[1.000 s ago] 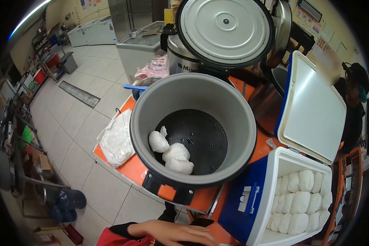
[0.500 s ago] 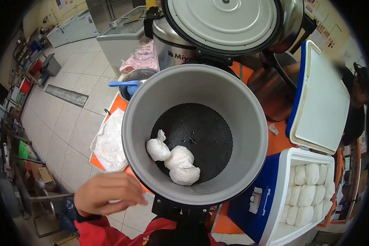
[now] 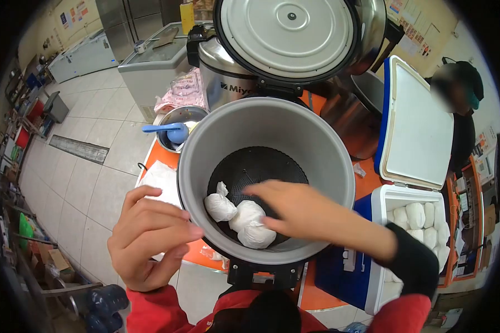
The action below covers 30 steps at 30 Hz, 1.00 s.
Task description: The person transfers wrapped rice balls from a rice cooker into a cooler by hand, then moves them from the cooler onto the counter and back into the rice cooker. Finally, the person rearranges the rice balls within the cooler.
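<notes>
A large grey cooker pot (image 3: 328, 166) stands in front of me with a black perforated plate (image 3: 261, 166) at its bottom. Three white knotted bags (image 3: 244, 219) lie on that plate at the near side. My right hand (image 3: 294, 211) reaches down into the pot with fingers spread, just above and beside the bags, holding nothing. My left hand (image 3: 147, 236) hovers at the pot's near left rim, fingers loosely curled, with nothing in it. The pot's round metal lid (image 3: 289, 30) stands raised behind.
A blue and white cooler (image 3: 366, 277) at the right stands with its lid (image 3: 416, 122) up, packed with several white bags (image 3: 422, 216). A metal bowl with a blue scoop (image 3: 166, 129) and a white plastic bag (image 3: 161, 180) sit on the orange table's left. A person (image 3: 461, 116) stands far right.
My right hand has come in from below and reached into the pot over the bags. My left hand has risen toward the pot's left rim. The view has tilted slightly.
</notes>
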{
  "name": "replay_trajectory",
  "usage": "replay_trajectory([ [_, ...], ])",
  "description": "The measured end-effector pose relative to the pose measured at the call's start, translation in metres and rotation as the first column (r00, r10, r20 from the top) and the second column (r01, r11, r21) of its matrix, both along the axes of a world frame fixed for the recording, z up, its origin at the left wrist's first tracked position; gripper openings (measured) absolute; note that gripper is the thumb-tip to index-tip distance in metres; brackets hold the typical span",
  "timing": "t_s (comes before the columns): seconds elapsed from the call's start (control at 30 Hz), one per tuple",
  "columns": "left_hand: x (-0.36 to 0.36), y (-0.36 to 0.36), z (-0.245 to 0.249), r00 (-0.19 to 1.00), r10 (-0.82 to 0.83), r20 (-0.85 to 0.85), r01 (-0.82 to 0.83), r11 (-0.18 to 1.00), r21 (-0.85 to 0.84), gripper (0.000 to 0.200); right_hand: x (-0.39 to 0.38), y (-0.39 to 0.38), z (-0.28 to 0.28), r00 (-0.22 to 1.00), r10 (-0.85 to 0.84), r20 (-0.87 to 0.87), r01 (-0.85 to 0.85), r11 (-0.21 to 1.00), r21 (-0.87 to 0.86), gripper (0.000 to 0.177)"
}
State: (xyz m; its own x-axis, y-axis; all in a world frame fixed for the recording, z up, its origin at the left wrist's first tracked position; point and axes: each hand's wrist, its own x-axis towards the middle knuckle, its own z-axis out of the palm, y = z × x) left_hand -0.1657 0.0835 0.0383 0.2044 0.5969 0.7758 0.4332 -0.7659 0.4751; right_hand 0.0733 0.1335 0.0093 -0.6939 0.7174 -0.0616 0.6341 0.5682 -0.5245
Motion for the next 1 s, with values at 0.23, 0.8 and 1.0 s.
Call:
replay_trajectory([
  [0.23,-0.056,-0.045,-0.034,0.947,0.32,-0.003,-0.314,0.928,-0.2,0.008,-0.111,0.047,-0.147,0.94,0.102,0.325,-0.027,0.973,-0.229,0.079],
  [0.8,0.082,0.078,-0.029,0.119,-0.602,-0.789,0.061,0.798,-0.6,0.02,0.187,-0.004,0.119,0.793,-0.441,-0.419,0.198,0.838,-0.508,0.068],
  [1.0,0.113,0.144,-0.132,-0.135,-0.835,-0.534,-0.076,0.546,-0.834,0.045,0.302,-0.078,0.113,0.87,-0.479,0.114,0.49,0.823,-0.285,0.054],
])
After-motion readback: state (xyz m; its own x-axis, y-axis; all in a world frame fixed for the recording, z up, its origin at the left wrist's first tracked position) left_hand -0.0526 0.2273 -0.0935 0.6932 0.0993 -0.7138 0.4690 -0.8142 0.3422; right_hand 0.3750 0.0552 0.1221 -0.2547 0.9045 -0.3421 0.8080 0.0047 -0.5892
